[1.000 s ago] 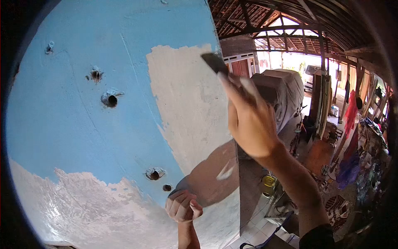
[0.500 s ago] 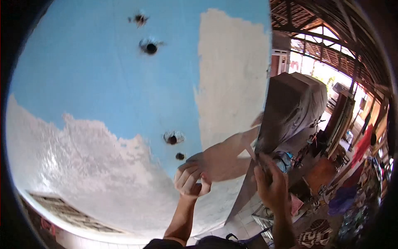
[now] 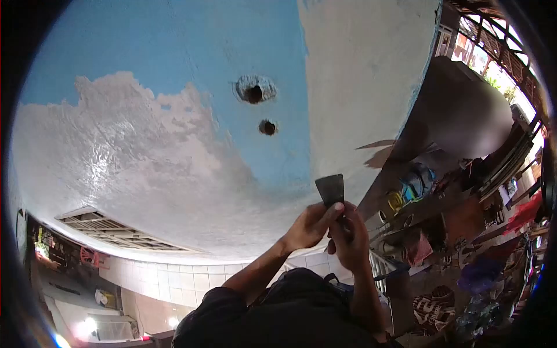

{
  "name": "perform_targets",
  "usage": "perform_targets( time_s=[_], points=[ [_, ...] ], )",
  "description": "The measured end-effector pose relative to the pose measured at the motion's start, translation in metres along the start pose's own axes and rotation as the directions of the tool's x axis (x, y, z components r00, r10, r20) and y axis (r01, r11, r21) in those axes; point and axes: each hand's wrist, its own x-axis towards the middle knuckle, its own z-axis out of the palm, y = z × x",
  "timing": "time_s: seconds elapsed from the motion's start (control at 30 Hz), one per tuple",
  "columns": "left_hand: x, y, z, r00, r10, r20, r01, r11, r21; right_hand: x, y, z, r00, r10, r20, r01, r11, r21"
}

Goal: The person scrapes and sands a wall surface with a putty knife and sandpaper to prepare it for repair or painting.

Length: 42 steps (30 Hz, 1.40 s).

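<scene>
Both hands meet at a putty knife (image 3: 331, 189), held upright with its dark, flared blade pointing up and away from me. My right hand (image 3: 351, 239) is closed around the handle, which is mostly hidden. From the other side, the fingers of my left hand (image 3: 308, 225) are closed at the base of the blade. Beyond the knife stands a blue painted wall (image 3: 168, 40), partly coated with whitish-grey filler (image 3: 362, 75). Two rough holes show in the blue strip, a larger hole (image 3: 253, 93) above a smaller hole (image 3: 267, 127).
The wall ends at an edge on my right. Past it are a covered bulky shape (image 3: 464, 110), a blue-and-yellow object (image 3: 415, 184), a purple bundle (image 3: 480, 274) and much clutter. A slatted vent (image 3: 119, 229) and pale tiles (image 3: 180, 281) lie low on the left.
My left hand has moved from a fist before the wall to the putty knife. My right hand has drawn the knife back from the wall's edge. The view has tilted downward.
</scene>
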Motion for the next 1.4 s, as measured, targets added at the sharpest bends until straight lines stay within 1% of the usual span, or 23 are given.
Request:
perform_targets(
  time_s=[0.03,0.07,0.17,0.2,0.3,0.33,0.4,0.47,0.57,0.6,0.7,0.73,0.83,0.87,0.97,1.0,1.1,1.13,1.23,1.3,1.33,1.37,1.4],
  points=[
    [0.0,-0.003,-0.003,0.999,-0.032,0.017,0.033,0.999,-0.038,0.003,0.008,-0.004,0.998,-0.024,0.065,0.018,0.997,0.079],
    [0.001,-0.014,-0.004,1.0,0.016,-0.008,-0.016,0.999,-0.047,0.008,0.011,-0.006,0.991,0.002,0.131,-0.032,0.973,0.227],
    [0.01,-0.044,-0.003,0.994,0.018,-0.11,-0.037,0.985,-0.17,0.009,0.039,-0.01,0.963,0.195,0.185,-0.244,0.922,0.302],
    [0.009,-0.054,-0.009,0.991,-0.044,-0.13,0.029,0.994,-0.11,0.013,0.052,-0.007,0.975,0.138,0.174,-0.182,0.946,0.268],
    [0.018,-0.066,-0.009,0.945,0.214,-0.246,-0.207,0.977,0.051,0.019,0.067,-0.002,0.929,0.268,0.255,-0.354,0.845,0.401],
    [0.015,-0.059,-0.008,0.943,0.199,-0.266,-0.204,0.979,0.009,0.025,0.067,0.009,0.978,0.16,0.137,-0.196,0.931,0.309],
    [0.017,-0.048,-0.011,0.94,0.205,-0.274,-0.225,0.973,-0.043,0.033,0.061,0.016,0.975,0.172,0.139,-0.206,0.934,0.29],
    [0.019,-0.056,-0.011,0.925,0.213,-0.314,-0.26,0.958,-0.119,0.034,0.052,0.02,0.979,0.172,0.112,-0.195,0.95,0.244],
    [0.016,-0.07,-0.01,0.907,0.223,-0.357,-0.221,0.974,0.047,0.025,0.07,0.028,0.994,0.107,-0.014,-0.103,0.98,0.168],
    [0.018,-0.064,-0.008,0.903,0.254,-0.346,-0.25,0.967,0.057,0.025,0.057,0.026,0.986,0.169,-0.005,-0.166,0.975,0.148],
    [0.02,-0.035,-0.012,0.906,0.284,-0.313,-0.271,0.959,0.084,0.035,0.033,0.027,0.997,0.078,-0.008,-0.078,0.997,0.001],
    [0.018,-0.037,-0.008,0.897,0.278,-0.343,-0.266,0.96,0.083,0.037,0.036,0.024,0.984,0.172,0.035,-0.172,0.985,0.011],
    [0.018,-0.051,-0.003,0.888,0.24,-0.393,-0.254,0.967,0.018,0.026,0.048,0.03,0.991,0.099,-0.092,-0.104,0.993,-0.055],
    [0.018,-0.048,-0.002,0.889,0.213,-0.406,-0.237,0.971,-0.011,0.029,0.048,0.037,0.986,-0.084,-0.147,0.068,0.992,-0.11],
    [0.019,-0.028,-0.005,0.879,0.296,-0.374,-0.285,0.955,0.086,0.031,0.033,0.03,0.992,0.115,-0.047,-0.116,0.993,-0.01],
    [0.022,-0.028,-0.005,0.882,0.288,-0.374,-0.309,0.951,0.002,0.032,0.03,0.027,0.985,0.172,-0.006,-0.172,0.985,0.021],
    [0.021,-0.054,-0.009,0.894,0.241,-0.378,-0.23,0.97,0.074,0.026,0.044,0.027,0.97,0.239,-0.05,-0.238,0.971,0.021],
    [0.019,-0.063,-0.006,0.881,0.217,-0.42,-0.227,0.974,0.025,0.023,0.053,0.032,0.988,0.123,-0.098,-0.126,0.992,-0.03],
    [0.018,-0.048,-0.002,0.877,0.231,-0.421,-0.228,0.972,0.057,0.024,0.047,0.028,0.989,0.118,-0.089,-0.121,0.992,-0.021],
    [0.023,-0.041,-0.002,0.865,0.281,-0.416,-0.298,0.954,0.025,0.032,0.045,0.024,0.996,0.041,-0.074,-0.049,0.993,-0.107],
    [0.025,-0.041,-0.002,0.863,0.289,-0.415,-0.316,0.949,0.003,0.034,0.047,0.023,0.997,0.035,-0.07,-0.043,0.991,-0.125],
    [0.027,-0.04,-0.002,0.859,0.302,-0.412,-0.339,0.941,-0.017,0.035,0.047,0.022,0.995,0.081,-0.065,-0.088,0.988,-0.124],
    [0.026,-0.045,-0.003,0.866,0.271,-0.419,-0.295,0.955,0.008,0.035,0.046,0.022,0.99,0.126,-0.059,-0.133,0.983,-0.124]
  ],
)
